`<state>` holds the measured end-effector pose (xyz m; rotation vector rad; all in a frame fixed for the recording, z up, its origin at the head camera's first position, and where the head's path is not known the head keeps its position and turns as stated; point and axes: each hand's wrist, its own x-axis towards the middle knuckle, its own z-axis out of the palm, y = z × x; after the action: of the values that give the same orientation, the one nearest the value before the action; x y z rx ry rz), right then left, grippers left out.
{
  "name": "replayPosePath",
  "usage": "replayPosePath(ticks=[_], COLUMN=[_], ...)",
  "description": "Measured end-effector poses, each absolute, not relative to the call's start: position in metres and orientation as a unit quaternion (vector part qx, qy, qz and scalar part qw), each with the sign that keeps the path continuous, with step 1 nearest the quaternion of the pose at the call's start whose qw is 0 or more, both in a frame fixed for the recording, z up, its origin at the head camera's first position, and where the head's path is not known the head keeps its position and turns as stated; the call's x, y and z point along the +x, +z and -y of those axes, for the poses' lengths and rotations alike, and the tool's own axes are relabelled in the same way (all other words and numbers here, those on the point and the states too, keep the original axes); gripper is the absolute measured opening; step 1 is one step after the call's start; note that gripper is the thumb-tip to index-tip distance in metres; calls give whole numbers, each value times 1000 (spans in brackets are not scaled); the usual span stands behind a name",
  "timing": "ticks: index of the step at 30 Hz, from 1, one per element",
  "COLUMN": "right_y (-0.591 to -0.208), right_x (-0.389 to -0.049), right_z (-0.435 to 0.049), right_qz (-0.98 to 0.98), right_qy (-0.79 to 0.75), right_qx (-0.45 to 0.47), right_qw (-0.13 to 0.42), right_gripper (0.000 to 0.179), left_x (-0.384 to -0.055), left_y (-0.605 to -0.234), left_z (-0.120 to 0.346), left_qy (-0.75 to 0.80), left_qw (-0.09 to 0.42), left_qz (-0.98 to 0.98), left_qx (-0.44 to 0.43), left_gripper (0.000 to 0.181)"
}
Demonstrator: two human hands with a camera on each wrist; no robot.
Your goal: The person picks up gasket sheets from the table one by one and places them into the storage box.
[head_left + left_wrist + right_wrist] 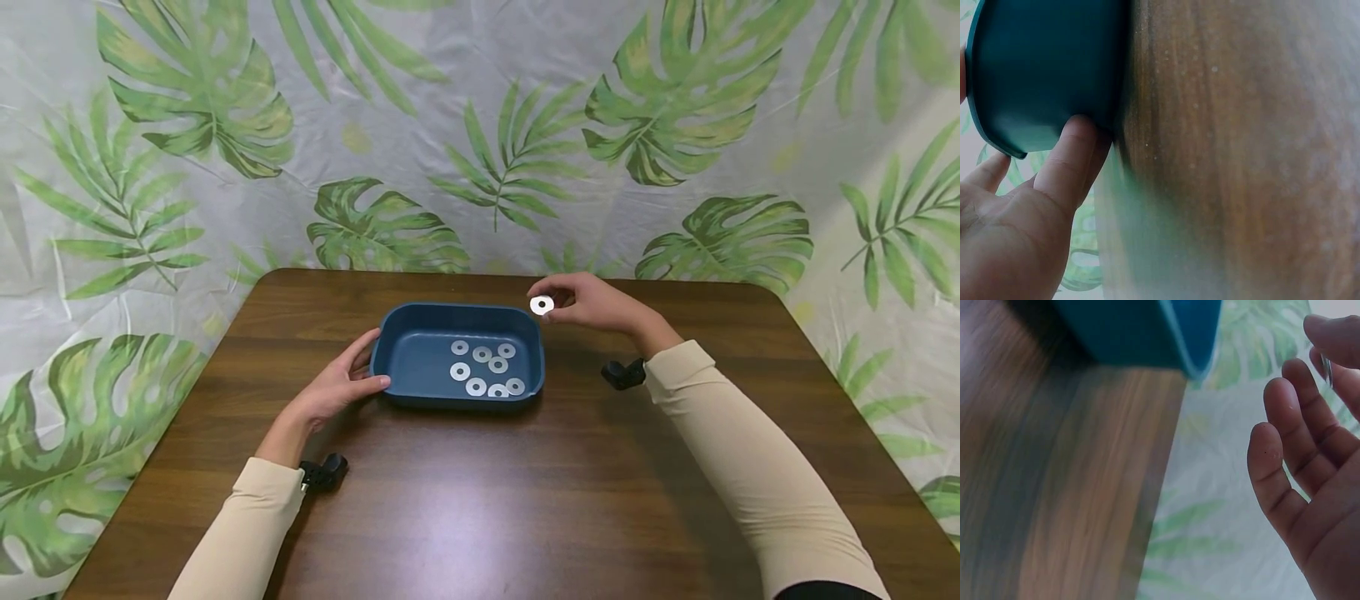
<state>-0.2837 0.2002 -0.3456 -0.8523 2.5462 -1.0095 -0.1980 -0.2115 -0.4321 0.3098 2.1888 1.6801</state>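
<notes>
A white metal washer (542,305) with a dark centre hole is pinched between the thumb and finger of my right hand (600,305), just beyond the right rim of the blue tray. In the right wrist view the washer (1327,373) shows edge-on, and the other fingers are spread and bent. My left hand (337,392) holds the left end of the blue tray (416,362), its thumb at the near corner of the rim. Seen from the left wrist, its fingers lie against the outer wall (1054,69). Several washers (460,372) lie flat in the tray's right half, some overlapping.
The tray stands on a brown wooden table (450,500), towards its far edge. Behind the table hangs a pale cloth (525,125) printed with green leaves. A black wrist camera (326,472) is on the left wrist, another (624,375) on the right.
</notes>
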Motion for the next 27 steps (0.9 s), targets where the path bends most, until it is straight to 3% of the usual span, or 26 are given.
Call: replayPosePath(ticks=[27], right_y=[-356], right_x=[-285], right_z=[-87], right_qz=[-832], right_qy=[-341], right_qx=[-391], right_qw=[194], right_gripper=[38], left_x=[-197], left_y=[-433], left_z=[210], left_qy=[596], left_qw=[182], left_qz=[-774], left_qx=[109], left_gripper=[84])
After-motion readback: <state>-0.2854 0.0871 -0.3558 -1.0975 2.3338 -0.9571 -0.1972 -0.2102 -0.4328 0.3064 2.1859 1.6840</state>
